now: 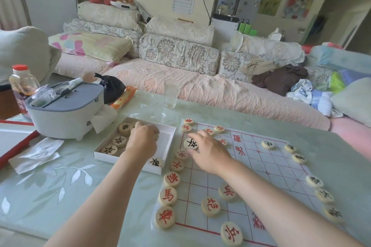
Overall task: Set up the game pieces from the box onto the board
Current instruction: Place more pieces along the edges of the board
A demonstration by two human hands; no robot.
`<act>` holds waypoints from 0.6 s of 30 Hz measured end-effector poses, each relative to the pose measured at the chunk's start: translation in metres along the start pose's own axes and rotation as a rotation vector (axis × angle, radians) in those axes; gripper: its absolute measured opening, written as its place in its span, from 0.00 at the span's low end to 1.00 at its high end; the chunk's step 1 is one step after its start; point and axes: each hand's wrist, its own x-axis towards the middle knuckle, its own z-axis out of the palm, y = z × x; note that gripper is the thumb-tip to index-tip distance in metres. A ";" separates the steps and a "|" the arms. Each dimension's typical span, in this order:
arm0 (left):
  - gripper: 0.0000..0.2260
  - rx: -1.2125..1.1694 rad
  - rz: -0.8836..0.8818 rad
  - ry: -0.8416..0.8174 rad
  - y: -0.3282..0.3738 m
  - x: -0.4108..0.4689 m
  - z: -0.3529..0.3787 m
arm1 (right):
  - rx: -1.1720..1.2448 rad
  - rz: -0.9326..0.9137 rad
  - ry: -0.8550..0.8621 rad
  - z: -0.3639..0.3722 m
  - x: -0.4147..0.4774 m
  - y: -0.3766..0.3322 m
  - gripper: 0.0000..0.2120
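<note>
A white paper board (pixel 267 168) with red grid lines lies on the table. Round wooden pieces with red characters (pixel 167 196) line its left edge, and several more stand further in. Black-marked pieces (pixel 314 181) sit along its right edge. A shallow white box (pixel 168 142) left of the board holds several black-marked pieces (pixel 119 141). My left hand (pixel 143 139) reaches into the box with its fingers curled down; whether it holds a piece is hidden. My right hand (pixel 210 151) pinches a black-marked piece (pixel 190 143) above the board's left edge.
A grey-lidded white pot (pixel 64 114) stands left of the box, with a bottle (pixel 23 86) behind it and crumpled tissue (pixel 38 154) in front. A clear glass (pixel 171 93) stands beyond the box. A sofa with cushions runs along the far side of the table.
</note>
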 end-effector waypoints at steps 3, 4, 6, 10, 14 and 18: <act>0.19 -0.055 0.109 0.037 0.026 -0.005 0.009 | -0.005 0.067 -0.011 -0.013 -0.021 0.027 0.25; 0.18 -0.064 0.142 0.039 0.037 -0.009 0.013 | 0.002 0.095 -0.008 -0.016 -0.028 0.037 0.25; 0.16 -0.111 0.172 0.023 0.061 -0.020 0.020 | 0.032 0.156 -0.003 -0.023 -0.042 0.058 0.24; 0.15 -0.355 0.157 -0.092 0.102 -0.039 0.038 | 0.090 0.288 0.013 -0.027 -0.070 0.098 0.24; 0.15 -0.486 0.145 -0.236 0.131 -0.057 0.056 | 0.092 0.395 0.008 -0.030 -0.088 0.133 0.21; 0.15 -0.697 0.066 -0.347 0.153 -0.067 0.072 | 0.127 0.431 0.079 -0.033 -0.103 0.165 0.17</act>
